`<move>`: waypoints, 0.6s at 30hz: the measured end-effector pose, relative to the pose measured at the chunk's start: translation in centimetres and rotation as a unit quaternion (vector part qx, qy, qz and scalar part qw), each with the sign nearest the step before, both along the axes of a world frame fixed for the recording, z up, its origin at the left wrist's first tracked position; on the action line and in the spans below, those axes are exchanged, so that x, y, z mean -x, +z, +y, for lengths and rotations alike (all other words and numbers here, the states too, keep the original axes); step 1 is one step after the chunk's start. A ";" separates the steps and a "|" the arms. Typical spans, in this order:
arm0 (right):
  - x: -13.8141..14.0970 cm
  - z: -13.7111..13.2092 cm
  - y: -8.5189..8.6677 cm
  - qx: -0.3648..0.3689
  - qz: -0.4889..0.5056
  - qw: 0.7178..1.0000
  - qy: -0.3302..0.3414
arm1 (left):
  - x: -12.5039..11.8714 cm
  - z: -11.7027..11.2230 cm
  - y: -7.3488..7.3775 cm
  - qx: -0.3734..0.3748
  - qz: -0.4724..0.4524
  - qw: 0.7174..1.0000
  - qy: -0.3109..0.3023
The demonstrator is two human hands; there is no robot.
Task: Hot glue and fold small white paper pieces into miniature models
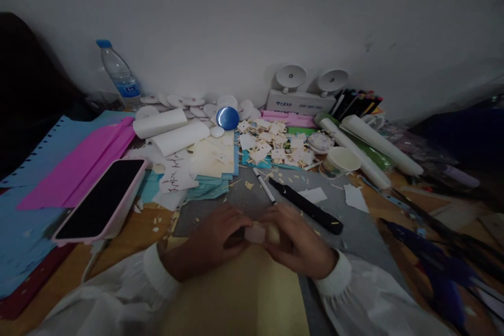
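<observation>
My left hand (214, 236) and my right hand (301, 244) meet at the front middle of the desk, fingers curled and closed. Between their fingertips is a small pale pinkish piece (255, 234), blurred, perhaps paper; its exact kind I cannot make out. Beneath both hands lies a yellow paper sheet (240, 294), whose top edge shows around the fingers. Just beyond my right hand rest a black pen-shaped cutter or marker (309, 207) and a slim white pen (264, 187).
Farther back are a pile of small paper cutouts with sticks (271, 142), white rolls (169, 131), a paper cup (339, 161) and a blue round lid (227, 118). A phone (102, 202) and bottle (121, 76) stand left; a blue glue gun (433, 268) lies right.
</observation>
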State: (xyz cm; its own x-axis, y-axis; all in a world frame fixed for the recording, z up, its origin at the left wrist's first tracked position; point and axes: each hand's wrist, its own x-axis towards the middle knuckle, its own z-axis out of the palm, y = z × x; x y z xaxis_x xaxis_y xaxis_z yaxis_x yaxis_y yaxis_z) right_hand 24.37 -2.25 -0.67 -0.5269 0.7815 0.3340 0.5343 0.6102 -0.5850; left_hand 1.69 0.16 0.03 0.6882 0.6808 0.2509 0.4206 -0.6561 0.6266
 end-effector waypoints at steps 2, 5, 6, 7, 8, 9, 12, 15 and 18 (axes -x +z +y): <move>0.2 0.0 0.1 0.002 0.001 1.000 -0.004 | 0.0 -0.1 0.1 -0.010 -0.006 1.000 -0.014; 0.4 -0.1 -0.1 0.000 -0.007 1.000 0.004 | 0.1 -0.1 0.1 -0.022 -0.022 0.998 -0.047; 0.5 -0.1 -0.2 -0.001 -0.007 1.000 0.006 | 0.2 -0.1 0.1 -0.020 -0.025 0.998 -0.056; 0.6 -0.2 -0.3 -0.002 -0.003 1.000 0.009 | 0.2 -0.1 0.1 -0.015 -0.031 0.998 -0.057; 0.7 -0.2 -0.4 -0.004 0.004 1.000 0.011 | 0.3 -0.1 0.1 -0.005 -0.037 0.998 -0.049; 0.8 -0.3 -0.4 -0.008 0.013 1.000 0.012 | 0.4 -0.1 0.1 0.007 -0.041 0.998 -0.038; 1.0 -0.6 -0.2 -0.027 0.037 0.999 0.007 | 0.6 0.0 0.1 0.042 -0.049 0.998 -0.021; 1.2 -0.8 0.2 -0.041 0.046 0.998 -0.001 | 0.8 0.2 0.0 0.047 -0.071 0.996 -0.038; 1.4 -1.0 0.5 -0.041 0.047 0.998 -0.005 | 0.8 0.2 -0.3 0.047 -0.099 0.993 -0.045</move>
